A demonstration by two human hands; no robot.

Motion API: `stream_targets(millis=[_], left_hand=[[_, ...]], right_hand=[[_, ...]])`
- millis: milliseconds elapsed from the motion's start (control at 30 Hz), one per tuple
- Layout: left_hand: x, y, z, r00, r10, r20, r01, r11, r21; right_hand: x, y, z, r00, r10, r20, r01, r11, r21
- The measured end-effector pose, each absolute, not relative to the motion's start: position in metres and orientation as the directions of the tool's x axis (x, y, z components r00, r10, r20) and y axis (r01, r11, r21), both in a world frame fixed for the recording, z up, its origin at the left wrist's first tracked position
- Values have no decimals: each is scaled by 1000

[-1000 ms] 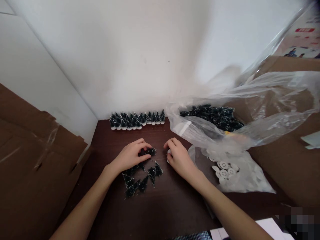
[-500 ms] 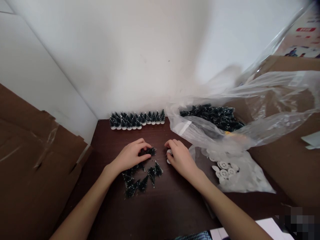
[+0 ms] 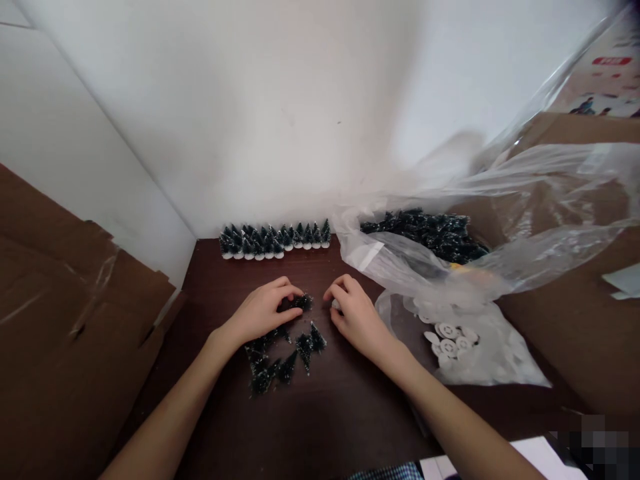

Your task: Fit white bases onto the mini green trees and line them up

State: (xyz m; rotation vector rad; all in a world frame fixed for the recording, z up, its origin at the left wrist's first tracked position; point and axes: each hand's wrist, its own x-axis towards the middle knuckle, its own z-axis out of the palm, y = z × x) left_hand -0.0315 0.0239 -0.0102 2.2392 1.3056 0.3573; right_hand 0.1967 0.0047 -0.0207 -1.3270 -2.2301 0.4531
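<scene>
My left hand is closed round a miniature Christmas tree, dark green with white-flecked tips, lying on its side just over the table. A little to the right, my right hand pinches a white round base, mostly covered by the fingers. A small gap separates the two. Below my left hand several loose miniature trees lie scattered on the dark brown table. Several trees on white bases stand in rows against the wall.
Clear plastic bags lie at the right: one holds many more dark trees, the other bag holds white round bases. Cardboard boxes flank the table, one at the left and one at the right.
My right hand has shifted slightly left and up with the white base, closer to the tree. The base now shows less between the fingers. My left hand has stayed still.
</scene>
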Motion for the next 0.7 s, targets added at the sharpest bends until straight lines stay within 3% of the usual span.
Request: stream_targets(millis=[300, 700], left_hand=[[-33, 24, -13, 507, 862, -18, 720, -413, 557], [-33, 25, -13, 510, 860, -7, 715, -420, 559]], right_hand=[[195, 4, -18, -406, 898, 169, 576, 395, -715], [201, 9, -14, -424, 898, 118, 578, 369, -728]])
